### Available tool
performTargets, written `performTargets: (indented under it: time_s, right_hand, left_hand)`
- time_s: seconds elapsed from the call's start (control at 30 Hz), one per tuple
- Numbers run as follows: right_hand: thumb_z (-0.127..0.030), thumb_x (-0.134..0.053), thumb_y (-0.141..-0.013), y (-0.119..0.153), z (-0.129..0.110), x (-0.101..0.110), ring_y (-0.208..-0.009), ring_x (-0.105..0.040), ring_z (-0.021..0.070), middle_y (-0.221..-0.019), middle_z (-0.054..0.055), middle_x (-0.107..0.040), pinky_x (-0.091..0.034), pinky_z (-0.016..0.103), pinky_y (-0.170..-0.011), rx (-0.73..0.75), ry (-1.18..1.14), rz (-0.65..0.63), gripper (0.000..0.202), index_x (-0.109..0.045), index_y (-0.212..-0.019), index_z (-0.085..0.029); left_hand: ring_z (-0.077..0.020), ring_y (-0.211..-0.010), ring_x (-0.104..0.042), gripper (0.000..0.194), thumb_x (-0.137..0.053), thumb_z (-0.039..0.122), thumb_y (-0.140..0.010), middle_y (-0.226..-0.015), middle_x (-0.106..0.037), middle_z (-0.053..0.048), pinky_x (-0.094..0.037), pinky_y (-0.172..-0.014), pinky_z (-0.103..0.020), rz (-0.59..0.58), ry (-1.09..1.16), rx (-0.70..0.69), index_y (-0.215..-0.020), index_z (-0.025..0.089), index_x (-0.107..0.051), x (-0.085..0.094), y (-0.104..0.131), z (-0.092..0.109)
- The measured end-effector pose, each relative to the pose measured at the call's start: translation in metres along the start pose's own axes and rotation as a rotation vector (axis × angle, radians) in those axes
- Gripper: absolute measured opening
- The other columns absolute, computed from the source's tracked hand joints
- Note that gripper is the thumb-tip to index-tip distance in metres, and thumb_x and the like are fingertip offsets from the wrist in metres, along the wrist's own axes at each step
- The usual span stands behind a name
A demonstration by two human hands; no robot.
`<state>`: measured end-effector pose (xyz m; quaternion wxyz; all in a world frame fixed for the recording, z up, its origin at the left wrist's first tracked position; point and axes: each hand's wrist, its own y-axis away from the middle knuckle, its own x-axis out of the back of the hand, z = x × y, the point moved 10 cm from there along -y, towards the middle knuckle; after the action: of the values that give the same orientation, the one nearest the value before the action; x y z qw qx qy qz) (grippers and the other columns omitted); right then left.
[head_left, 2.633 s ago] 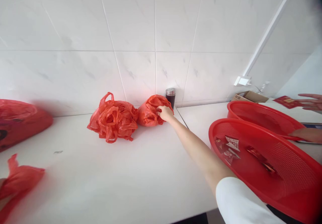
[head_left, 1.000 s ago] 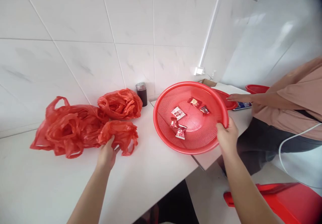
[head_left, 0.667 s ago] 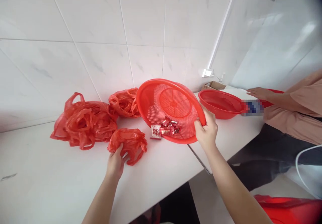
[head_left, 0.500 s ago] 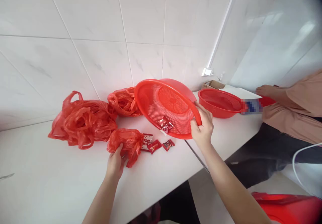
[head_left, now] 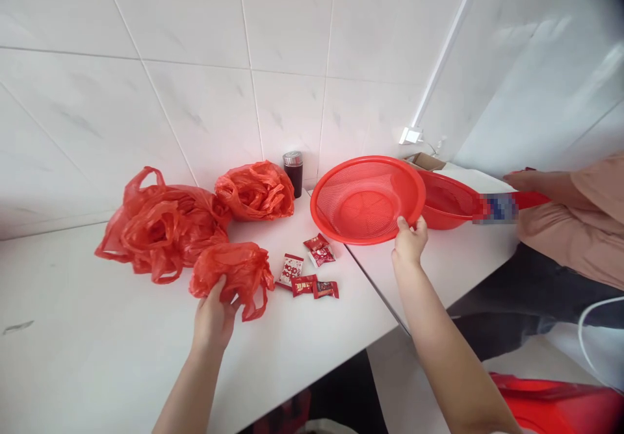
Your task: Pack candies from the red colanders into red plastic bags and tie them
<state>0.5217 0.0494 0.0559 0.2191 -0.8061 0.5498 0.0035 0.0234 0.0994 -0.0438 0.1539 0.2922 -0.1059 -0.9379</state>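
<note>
**Hands on bag and basket, sweets on the counter**

While the left hand (head_left: 213, 317) gripped the small red bag (head_left: 229, 275), its fingers closed into the crumpled plastic, the right hand (head_left: 409, 242) pinched the near rim of the red basket (head_left: 368, 199), thumb on top and fingers under. The basket was tilted, its mesh inside bare, and it overlapped a second red basket (head_left: 446, 199) behind it. Between bag and basket five wrapped sweets (head_left: 309, 271) lay on the white counter (head_left: 97, 356), just beside the bag. One white-and-red wrapper (head_left: 291, 269) carried red characters too small to read; the others were dark red with blurred print. Two bigger red bags (head_left: 163, 226) sat against the tiled wall, a dark steel-capped jar (head_left: 293, 173) beside them. Another person's hand (head_left: 524, 179) rested further right.
</note>
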Motion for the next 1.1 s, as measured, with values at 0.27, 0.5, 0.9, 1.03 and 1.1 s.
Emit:
performTargets:
  time_s: [0.27,0.5,0.9,1.03,1.1]
  right_hand:
    - [-0.041,-0.067,-0.069,0.042,0.044,-0.001,-0.095,-0.061,0.0198,-0.103,0.005,-0.057,-0.055,0.043,-0.08,-0.336,-0.056,-0.221,0.039,-0.053,-0.099,-0.02]
    - [-0.037,-0.069,-0.076,0.227,-0.041,-0.066,-0.123,-0.049,0.0276,-0.134,0.011,-0.05,-0.05,0.042,-0.092,-0.063,0.109,-1.065,0.05,-0.053,-0.123,-0.027]
    - [-0.033,-0.052,-0.087,0.218,-0.03,-0.098,-0.084,-0.063,0.0183,-0.092,0.003,-0.064,-0.049,0.032,-0.078,-0.236,0.02,-0.961,0.014,-0.056,-0.093,-0.02]
    - [-0.027,-0.052,-0.086,0.228,-0.065,-0.099,-0.091,-0.061,0.0197,-0.094,0.004,-0.064,-0.048,0.035,-0.085,-0.051,0.067,-0.927,0.011,-0.058,-0.094,-0.022]
    - [-0.023,-0.05,-0.087,0.258,-0.086,-0.104,-0.094,-0.062,0.0198,-0.097,0.004,-0.065,-0.047,0.035,-0.088,0.031,0.044,-1.016,0.013,-0.058,-0.098,-0.023]
  left_hand:
    - [-0.0135,-0.066,-0.065,0.013,-0.058,0.019,-0.085,-0.085,-0.071,-0.002,-0.056,-0.057,-0.023,0.011,0.111,0.134,-0.093,0.018,-0.069,0.009,0.032,0.009]
    - [-0.0173,-0.071,-0.066,0.018,-0.063,0.025,-0.083,-0.091,-0.071,-0.007,-0.057,-0.06,-0.028,-0.09,0.084,0.282,-0.097,0.015,-0.068,-0.004,0.072,-0.007]
    - [-0.0083,-0.045,-0.03,0.04,-0.07,0.046,-0.075,-0.046,-0.034,0.009,-0.027,-0.041,-0.016,0.145,-0.67,-0.164,-0.108,0.023,-0.062,0.11,0.072,0.062]
    - [-0.0138,-0.061,-0.051,0.039,-0.068,0.042,-0.076,-0.067,-0.054,0.002,-0.047,-0.054,-0.02,0.19,-0.668,-0.464,-0.11,0.027,-0.056,0.083,0.109,0.088]
    - [-0.0218,-0.095,-0.06,0.05,-0.079,0.032,-0.065,-0.107,-0.06,-0.005,-0.055,-0.072,-0.027,0.008,-0.634,-0.487,-0.11,0.028,-0.057,0.036,0.124,0.071]
